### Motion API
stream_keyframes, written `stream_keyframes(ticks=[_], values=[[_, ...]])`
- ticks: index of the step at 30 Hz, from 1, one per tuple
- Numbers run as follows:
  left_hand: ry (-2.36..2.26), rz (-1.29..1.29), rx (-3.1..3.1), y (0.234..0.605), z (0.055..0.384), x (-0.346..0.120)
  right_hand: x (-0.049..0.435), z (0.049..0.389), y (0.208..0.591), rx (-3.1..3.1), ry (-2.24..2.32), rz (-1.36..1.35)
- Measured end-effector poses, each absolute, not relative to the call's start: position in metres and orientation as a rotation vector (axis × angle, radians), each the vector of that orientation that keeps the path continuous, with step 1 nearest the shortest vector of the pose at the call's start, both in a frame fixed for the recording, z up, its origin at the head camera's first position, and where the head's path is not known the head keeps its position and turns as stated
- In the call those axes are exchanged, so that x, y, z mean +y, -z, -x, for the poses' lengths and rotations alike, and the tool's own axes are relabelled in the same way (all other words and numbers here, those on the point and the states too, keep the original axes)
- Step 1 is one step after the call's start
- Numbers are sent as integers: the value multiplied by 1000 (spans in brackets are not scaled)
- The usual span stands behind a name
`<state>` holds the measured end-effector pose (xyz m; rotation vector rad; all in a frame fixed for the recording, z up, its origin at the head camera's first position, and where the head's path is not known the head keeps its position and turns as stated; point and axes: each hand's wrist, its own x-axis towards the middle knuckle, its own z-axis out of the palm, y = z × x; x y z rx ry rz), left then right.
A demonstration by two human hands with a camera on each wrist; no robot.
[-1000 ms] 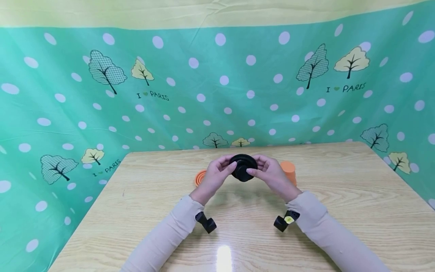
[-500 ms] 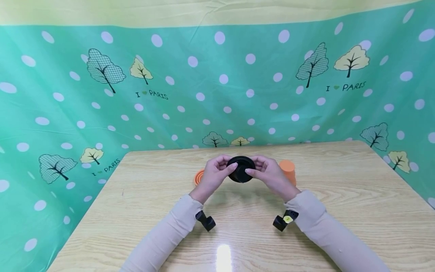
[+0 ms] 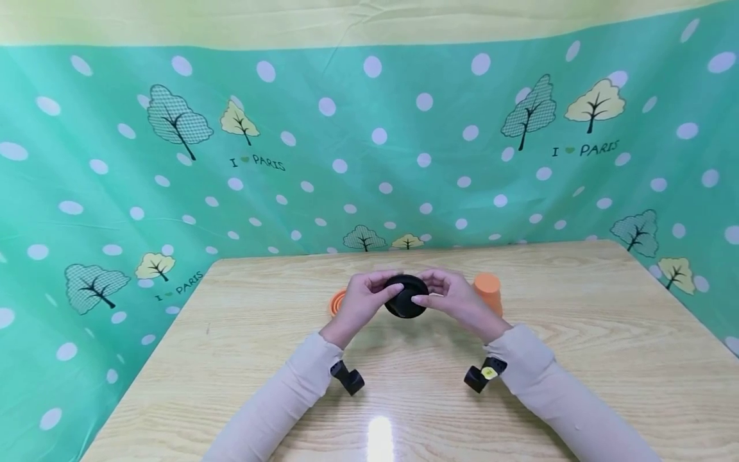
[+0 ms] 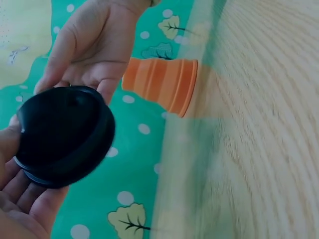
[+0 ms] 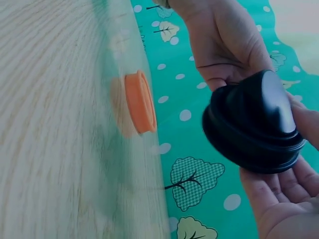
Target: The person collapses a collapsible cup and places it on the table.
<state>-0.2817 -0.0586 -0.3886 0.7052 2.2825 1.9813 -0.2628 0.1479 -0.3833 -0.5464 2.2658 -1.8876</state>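
Observation:
A round black cup lid (image 3: 406, 307) with a raised top is held above the table between both hands. My left hand (image 3: 362, 301) grips its left edge, thumb on the near face and fingers behind. On the other edge, my right hand (image 3: 456, 300) pinches it the same way, with the thumb near the middle. The right wrist view shows the raised part of the lid (image 5: 259, 119) and its ridged rim from the side.
Left of the hands lies a flattened orange collapsible cup (image 3: 336, 302), partly behind the left hand. An extended orange collapsible cup (image 3: 487, 290) stands upside down behind the right wrist. A green patterned curtain (image 3: 312, 147) hangs beyond the wooden table (image 3: 277, 372).
Both hands have brought the lid slightly lower and a little to the left. It has tilted, so more of its near face shows. The orange cups stay where they were.

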Motion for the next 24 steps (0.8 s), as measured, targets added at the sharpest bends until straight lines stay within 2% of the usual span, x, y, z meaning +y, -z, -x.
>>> stream_keyframes(ticks=[10, 14, 24], values=[[-1692, -735, 2468, 389, 280, -57, 145, 264, 386, 2343, 1752, 625], [-1688, -768, 2465, 372, 266, -57, 143, 263, 385, 2352, 1724, 621], [-1715, -785, 2380, 387, 278, -61, 142, 264, 389, 2371, 1718, 623]])
